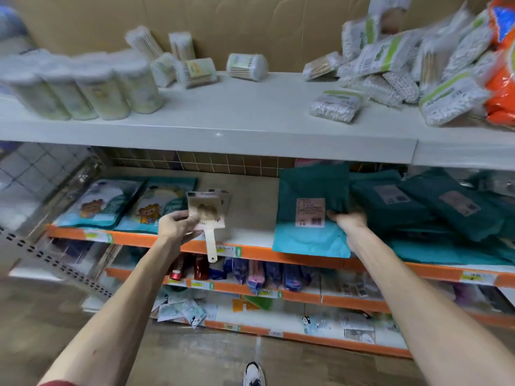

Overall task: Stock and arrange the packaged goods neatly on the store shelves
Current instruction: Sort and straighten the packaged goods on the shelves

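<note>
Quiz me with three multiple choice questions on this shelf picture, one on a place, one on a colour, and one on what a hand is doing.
1. Where do the bear-print packs lie?
A. on the top white shelf
B. at the left end of the orange-edged shelf
C. on the floor

2. What colour is the packet that the right hand grips?
A. teal
B. orange
C. purple

3. What is the left hand doing?
A. hanging empty
B. pressing flat on a shelf
C. holding a carded wooden-handled item

Answers:
1. B, they lie flat at that shelf's left end.
2. A, its wrapper is dark teal above and lighter teal below.
3. C, the fingers grip the card and the wooden handle hangs below it.
</note>
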